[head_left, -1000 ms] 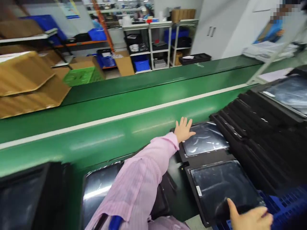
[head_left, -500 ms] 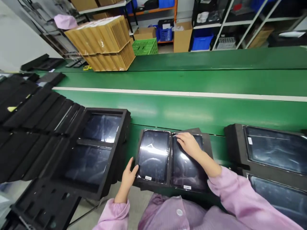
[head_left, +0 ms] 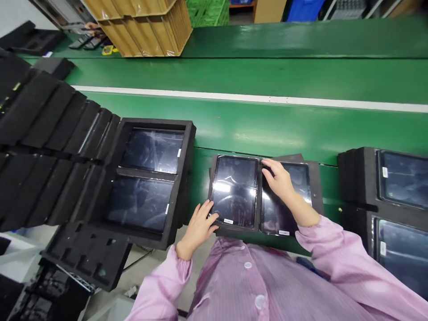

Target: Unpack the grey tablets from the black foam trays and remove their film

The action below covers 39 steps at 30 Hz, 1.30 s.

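Two dark glossy tablet-sized screens lie side by side in a black foam tray: a left screen [head_left: 235, 191] and a right screen [head_left: 302, 178], each with a small white label at its lower edge. My left hand [head_left: 199, 225] is open with fingers spread, its fingertips at the lower left edge of the left screen and the foam. Over the upper left part of the right screen lies my right hand [head_left: 280, 180]. Its fingers are apart and touch near the foam divider. I see nothing held in either hand.
Left of me stands a foam tray [head_left: 182, 178] with two similar screens, beside rows of upright black foam trays [head_left: 60, 147]. Stacked foam [head_left: 364, 178] with screens is at right. Beyond runs a green belt [head_left: 267, 120] with a white strip; yellow-brown dividers [head_left: 150, 33] stand at the back.
The view has tilted down. My left hand has come from beside the tray onto the left screen's edge. My right hand's fingers have shifted left to the divider and spread.
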Tool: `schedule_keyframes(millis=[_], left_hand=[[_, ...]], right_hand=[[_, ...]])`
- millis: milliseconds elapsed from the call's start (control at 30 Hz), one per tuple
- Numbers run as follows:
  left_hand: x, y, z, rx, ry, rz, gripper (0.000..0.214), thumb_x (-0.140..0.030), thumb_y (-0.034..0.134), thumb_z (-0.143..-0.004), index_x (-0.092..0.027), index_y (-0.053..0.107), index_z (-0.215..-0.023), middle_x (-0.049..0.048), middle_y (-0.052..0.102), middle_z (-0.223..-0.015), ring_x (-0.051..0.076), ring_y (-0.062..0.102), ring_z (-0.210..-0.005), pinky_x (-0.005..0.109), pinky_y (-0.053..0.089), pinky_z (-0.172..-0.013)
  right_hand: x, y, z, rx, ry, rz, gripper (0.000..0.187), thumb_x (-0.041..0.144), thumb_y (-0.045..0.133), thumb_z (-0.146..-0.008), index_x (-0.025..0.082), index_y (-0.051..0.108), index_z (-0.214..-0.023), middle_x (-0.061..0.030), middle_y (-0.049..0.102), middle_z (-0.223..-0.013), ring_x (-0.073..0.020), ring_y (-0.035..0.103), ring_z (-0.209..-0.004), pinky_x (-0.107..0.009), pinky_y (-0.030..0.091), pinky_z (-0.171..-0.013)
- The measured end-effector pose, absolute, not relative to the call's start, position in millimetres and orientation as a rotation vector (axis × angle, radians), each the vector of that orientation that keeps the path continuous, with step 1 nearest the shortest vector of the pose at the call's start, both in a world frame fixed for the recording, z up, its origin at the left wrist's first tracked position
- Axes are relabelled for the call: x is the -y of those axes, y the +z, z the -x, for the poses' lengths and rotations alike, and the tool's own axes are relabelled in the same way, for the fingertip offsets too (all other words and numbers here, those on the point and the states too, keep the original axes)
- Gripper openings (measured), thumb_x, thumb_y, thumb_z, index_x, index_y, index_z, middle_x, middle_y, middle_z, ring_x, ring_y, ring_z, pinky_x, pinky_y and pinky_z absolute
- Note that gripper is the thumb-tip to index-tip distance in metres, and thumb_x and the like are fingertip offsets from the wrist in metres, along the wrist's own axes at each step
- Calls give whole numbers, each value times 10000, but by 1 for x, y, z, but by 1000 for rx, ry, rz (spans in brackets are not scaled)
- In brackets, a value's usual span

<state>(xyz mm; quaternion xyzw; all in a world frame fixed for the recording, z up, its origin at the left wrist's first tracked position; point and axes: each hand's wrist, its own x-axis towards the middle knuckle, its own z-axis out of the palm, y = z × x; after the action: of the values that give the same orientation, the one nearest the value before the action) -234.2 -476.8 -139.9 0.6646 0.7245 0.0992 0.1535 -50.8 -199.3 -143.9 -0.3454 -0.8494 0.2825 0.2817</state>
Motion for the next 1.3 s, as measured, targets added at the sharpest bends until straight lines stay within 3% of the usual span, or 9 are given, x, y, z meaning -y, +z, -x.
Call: schedule_keyframes(millis=[200, 333, 467, 667, 833, 967, 1033, 1167, 1300], left_hand=[[465, -144, 250, -1934, 435, -2009, 199, -131, 523, -829, -248, 684, -838, 83, 658, -1174, 273, 524, -1219, 527, 394, -1030], [453, -152, 242, -2140, 1038, -1399, 133, -198, 508, -829, -226, 620, -764, 56, 723, -881, 255, 651, -1010, 535, 404, -1006], [432, -164, 246, -2102, 1721, -254, 118, -286, 501, -828, -208, 477, -744, -3, 642, -678, 202, 683, -755, 502, 489, -909], [432, -167, 255, -1717, 1860, 6, 179, -329, 561, -799, -215, 454, -713, -14, 655, -689, 183, 684, -774, 466, 506, -900], [472, -160, 236, -1965, 1427, -997, 117, -312, 540, -840, -221, 612, -846, 43, 733, -884, 246, 682, -927, 503, 476, -931], [492, -159, 229, -1978, 857, -1897, 247, -191, 484, -853, -231, 649, -1033, 97, 694, -1109, 271, 600, -1126, 490, 415, -991], [495, -161, 227, -2053, 732, -2039, 297, -161, 453, -859, -217, 619, -1100, 109, 686, -1125, 266, 590, -1139, 482, 394, -999], [498, -164, 218, -2177, 663, -2140, 326, -175, 419, -872, -234, 606, -1132, 88, 712, -1051, 249, 622, -1069, 473, 324, -1034], [485, -153, 206, -2311, 533, -1963, 364, -208, 427, -876, -272, 596, -1192, 102, 681, -1079, 271, 590, -1088, 475, 354, -991]], right_hand=[[246, -136, 23, 2109, 841, 1035, 288, 319, 445, -894, 208, 640, -1075, -98, 679, -1097, -224, 612, -1064, -435, 468, -973], [270, -136, 11, 1957, 929, 1194, 269, 316, 463, -879, 208, 636, -1055, -96, 681, -1079, -224, 619, -1038, -429, 476, -951], [293, -142, 3, 1620, 1123, 1327, 244, 307, 494, -852, 192, 603, -1038, -80, 704, -941, -176, 662, -763, -356, 547, -739], [309, -144, 22, 1250, 1503, 1418, 231, 380, 548, -796, 178, 579, -904, -12, 662, -686, -110, 578, -490, -246, 481, -475], [274, -133, 70, 1211, 1820, 1456, 400, 398, 574, -784, 173, 509, -1108, -70, 690, -913, -164, 676, -653, -265, 527, -514], [274, -110, 109, 1994, 1338, 1557, 359, 195, 544, -812, 182, 535, -1171, -64, 717, -847, -189, 671, -675, -279, 508, -586], [297, -92, 115, 2470, 1179, 1135, 227, 148, 512, -816, 185, 632, -1005, -51, 711, -721, -191, 657, -626, -269, 482, -573], [341, -64, 87, 2584, 1647, -127, 163, 206, 525, -848, 242, 684, -834, 30, 716, -695, -125, 645, -584, -209, 476, -572], [321, -74, 35, 2197, 1807, 693, 210, 299, 498, -875, 260, 689, -955, -13, 733, -935, -156, 684, -826, -284, 526, -765]])
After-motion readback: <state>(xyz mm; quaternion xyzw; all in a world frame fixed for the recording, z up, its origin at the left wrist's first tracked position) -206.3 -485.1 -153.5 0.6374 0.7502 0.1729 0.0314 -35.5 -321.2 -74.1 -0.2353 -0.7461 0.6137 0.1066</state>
